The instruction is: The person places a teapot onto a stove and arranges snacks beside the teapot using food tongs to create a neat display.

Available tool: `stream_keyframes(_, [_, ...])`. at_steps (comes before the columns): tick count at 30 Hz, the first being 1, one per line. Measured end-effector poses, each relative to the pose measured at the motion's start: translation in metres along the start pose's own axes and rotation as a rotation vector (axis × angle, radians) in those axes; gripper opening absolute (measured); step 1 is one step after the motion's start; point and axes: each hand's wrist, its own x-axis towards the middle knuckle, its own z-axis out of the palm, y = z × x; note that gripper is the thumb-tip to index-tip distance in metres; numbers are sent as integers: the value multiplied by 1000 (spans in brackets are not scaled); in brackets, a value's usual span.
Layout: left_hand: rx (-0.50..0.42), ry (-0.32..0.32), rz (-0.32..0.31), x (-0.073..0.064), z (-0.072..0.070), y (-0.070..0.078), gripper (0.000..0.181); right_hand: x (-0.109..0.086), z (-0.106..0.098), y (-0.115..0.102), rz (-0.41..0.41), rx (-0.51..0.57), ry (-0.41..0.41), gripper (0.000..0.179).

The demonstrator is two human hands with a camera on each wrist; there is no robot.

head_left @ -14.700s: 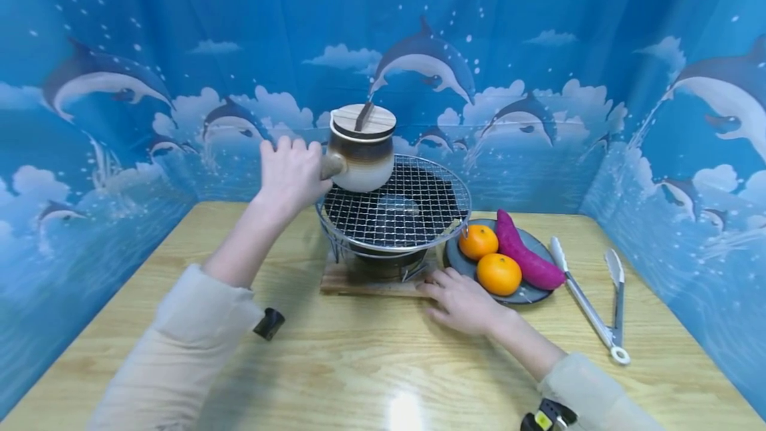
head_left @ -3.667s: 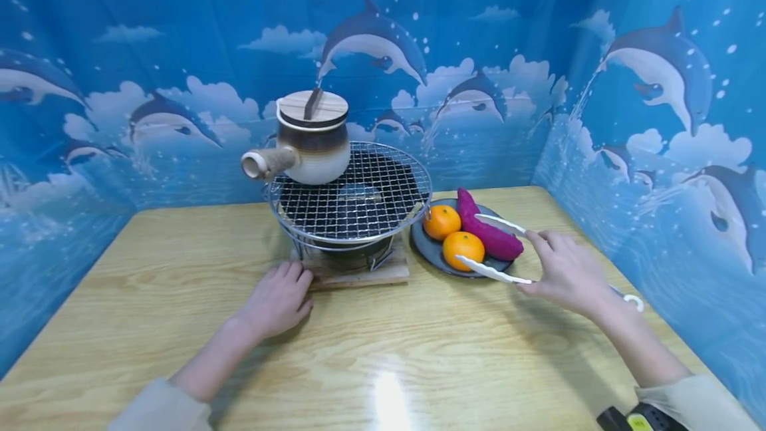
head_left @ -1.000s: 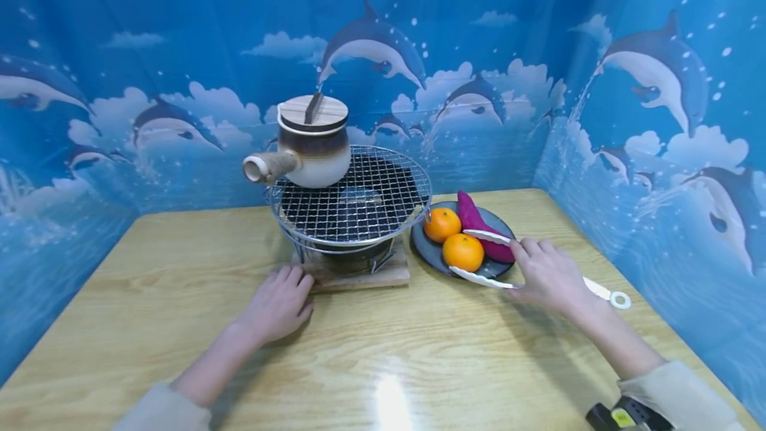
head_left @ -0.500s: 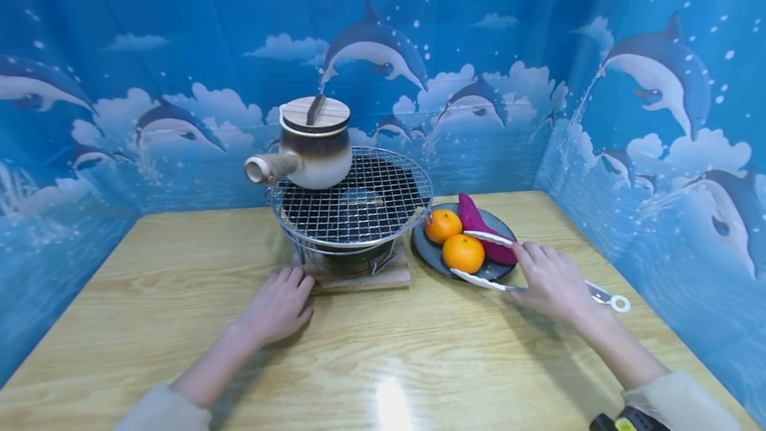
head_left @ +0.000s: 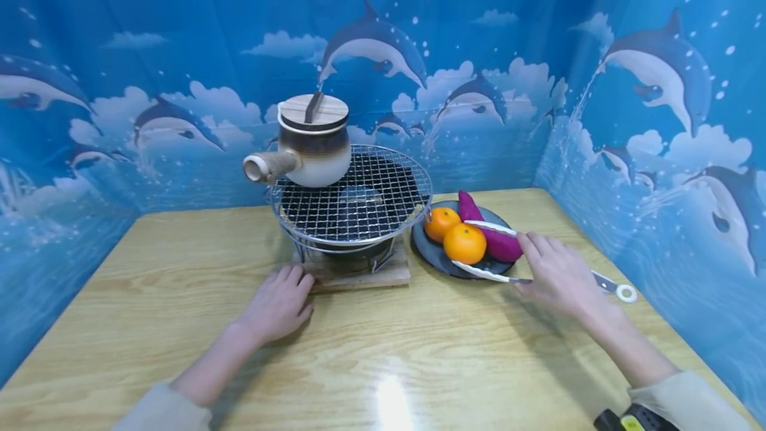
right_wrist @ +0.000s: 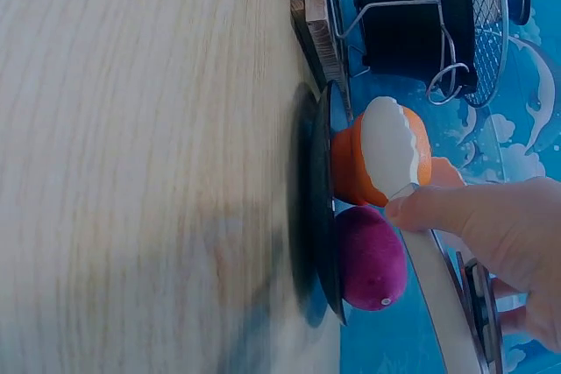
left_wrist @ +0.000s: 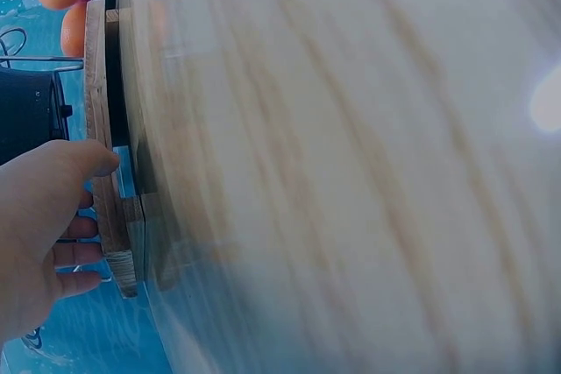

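My right hand [head_left: 559, 278] holds metal tongs with white scalloped tips [head_left: 487, 274], thumb on one arm and fingers on the other. The tips stand on either side of the front mandarin orange [head_left: 465, 245], which sits slightly raised over the dark plate [head_left: 423, 253]. Behind it are a second mandarin [head_left: 440, 225] and a purple sweet potato [head_left: 504, 246]. In the right wrist view one tip [right_wrist: 388, 146] covers much of the orange. My left hand [head_left: 276, 304] grips the left front corner of a wooden board [head_left: 368, 278], thumb on its edge [left_wrist: 103, 208] in the left wrist view.
On the board stands a dark round stove [head_left: 353, 258] topped by a wire grill rack [head_left: 365, 211]. A lidded clay pot [head_left: 317, 158] sits at the rack's back left, its handle [head_left: 269, 166] jutting left. Blue dolphin-print curtains [head_left: 467, 18] enclose the table [head_left: 335, 358].
The pot's handle was released, and the tongs were picked up from the table. Over the last half second, the tongs and front mandarin have risen slightly. My left hand stays at the board.
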Motion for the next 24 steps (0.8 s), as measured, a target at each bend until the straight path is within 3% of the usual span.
stream_keyframes(10, [4,-16,0,1,-1,0,34,1,-10,3,-61,-17,147,80])
stream_keyframes(24, [0,-50,-17,1,-4,1,32,5,-37,-2,-6,-21,138,82])
